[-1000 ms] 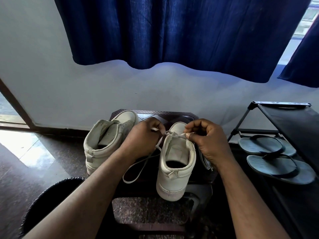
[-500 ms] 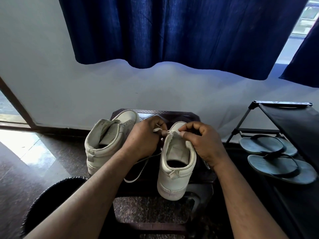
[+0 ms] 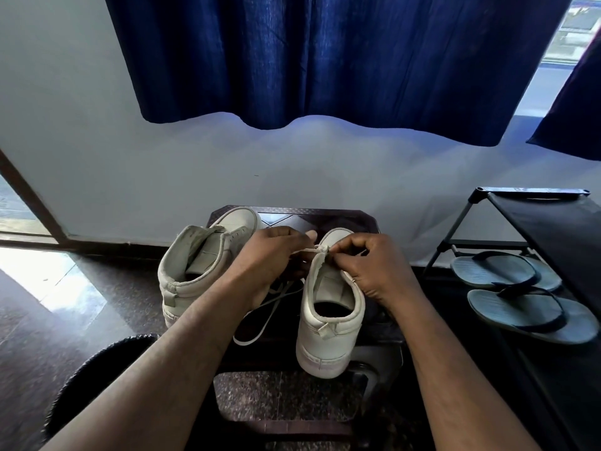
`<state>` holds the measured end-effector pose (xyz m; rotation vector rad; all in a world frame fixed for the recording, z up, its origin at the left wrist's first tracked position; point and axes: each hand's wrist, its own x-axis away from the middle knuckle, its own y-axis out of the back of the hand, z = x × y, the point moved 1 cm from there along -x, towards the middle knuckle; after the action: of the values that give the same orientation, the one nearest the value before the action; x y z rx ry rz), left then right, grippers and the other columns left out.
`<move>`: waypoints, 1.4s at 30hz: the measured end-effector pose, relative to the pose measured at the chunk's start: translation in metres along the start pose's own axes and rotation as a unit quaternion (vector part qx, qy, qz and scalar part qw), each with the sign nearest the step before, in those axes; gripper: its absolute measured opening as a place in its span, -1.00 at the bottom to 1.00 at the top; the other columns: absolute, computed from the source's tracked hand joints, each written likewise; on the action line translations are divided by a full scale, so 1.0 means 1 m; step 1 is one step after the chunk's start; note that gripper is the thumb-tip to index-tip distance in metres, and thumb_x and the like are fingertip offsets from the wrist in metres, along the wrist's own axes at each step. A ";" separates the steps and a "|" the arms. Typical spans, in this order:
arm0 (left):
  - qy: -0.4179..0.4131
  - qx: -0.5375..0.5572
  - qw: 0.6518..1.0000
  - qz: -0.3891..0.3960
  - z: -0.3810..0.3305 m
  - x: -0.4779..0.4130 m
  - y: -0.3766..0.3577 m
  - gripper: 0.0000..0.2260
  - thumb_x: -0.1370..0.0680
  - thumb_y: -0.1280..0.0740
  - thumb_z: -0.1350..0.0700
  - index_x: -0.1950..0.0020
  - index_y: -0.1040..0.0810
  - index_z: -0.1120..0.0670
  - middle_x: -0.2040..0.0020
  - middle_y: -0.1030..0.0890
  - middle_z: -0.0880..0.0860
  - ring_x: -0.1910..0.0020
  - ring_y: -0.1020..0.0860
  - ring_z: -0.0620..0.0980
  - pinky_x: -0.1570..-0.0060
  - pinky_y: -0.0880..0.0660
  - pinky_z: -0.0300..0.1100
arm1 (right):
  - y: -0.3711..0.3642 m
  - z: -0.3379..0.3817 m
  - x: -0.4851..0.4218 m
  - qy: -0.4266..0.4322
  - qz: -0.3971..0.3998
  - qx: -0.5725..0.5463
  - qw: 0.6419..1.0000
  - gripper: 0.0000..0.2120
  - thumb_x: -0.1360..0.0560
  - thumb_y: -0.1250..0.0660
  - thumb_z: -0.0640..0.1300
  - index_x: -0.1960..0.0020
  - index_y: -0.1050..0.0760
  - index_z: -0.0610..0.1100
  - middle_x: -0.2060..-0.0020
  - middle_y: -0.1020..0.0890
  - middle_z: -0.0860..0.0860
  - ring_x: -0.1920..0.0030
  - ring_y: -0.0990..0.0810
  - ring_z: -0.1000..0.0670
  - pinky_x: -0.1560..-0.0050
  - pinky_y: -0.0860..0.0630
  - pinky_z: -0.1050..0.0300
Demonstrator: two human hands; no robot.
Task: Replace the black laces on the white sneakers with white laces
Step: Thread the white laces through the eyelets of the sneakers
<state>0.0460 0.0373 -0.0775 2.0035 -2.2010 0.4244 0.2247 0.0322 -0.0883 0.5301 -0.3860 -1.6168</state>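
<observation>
Left hand (image 3: 270,258): fingers curled, thumb and fingertips pinching the white lace (image 3: 305,250).
Right hand (image 3: 374,268): curled, knuckles up, pinching the same lace just beside the left.
Forearms (image 3: 182,346): bare, stretched forward, converging.

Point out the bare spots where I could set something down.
Free: the stool strip between the toes of the left sneaker and right sneaker; the rack's top shelf; the floor left of the stool. Crowded: between the sneakers, with left hand, right hand and white lace; sandals lie under that shelf.
</observation>
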 end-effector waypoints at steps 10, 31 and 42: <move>-0.003 -0.069 0.997 -0.031 0.003 -0.002 0.001 -0.89 -0.49 -0.54 0.27 0.09 -0.63 0.20 0.17 -0.69 0.24 0.27 -0.57 0.10 0.15 -0.52 -0.04 | -0.002 0.001 0.003 0.036 -0.068 0.074 0.994 -0.91 -0.39 -0.54 -0.10 0.24 -0.67 0.07 0.33 -0.68 0.23 0.32 -0.58 0.25 0.27 -0.46 0.28; -0.017 -0.288 0.957 -0.015 0.001 -0.009 0.003 -0.56 -0.58 -0.45 -0.12 0.44 -0.59 0.05 0.42 -0.42 0.07 0.44 -0.32 0.00 0.42 -0.29 -0.27 | -0.002 0.009 -0.001 -0.055 -0.013 0.091 0.994 -0.84 -0.53 -0.43 -0.02 0.18 -0.67 -0.04 0.28 -0.69 0.15 0.26 -0.56 0.24 0.30 -0.35 0.47; -0.005 -0.179 0.984 -0.016 0.002 -0.009 0.001 -0.60 -0.54 -0.53 0.00 0.00 -0.61 0.37 0.31 -0.52 0.14 0.40 -0.38 0.01 0.36 -0.36 -0.17 | -0.001 0.016 -0.005 -0.068 0.063 0.149 0.984 -0.85 -0.52 -0.38 -0.12 0.20 -0.62 0.03 0.10 -0.72 0.11 -0.03 -0.64 -0.02 -0.08 -0.51 0.12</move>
<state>0.0465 0.0451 -0.0820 1.8451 -2.0691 0.0093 0.2154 0.0359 -0.0749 0.6088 -0.7577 -1.4853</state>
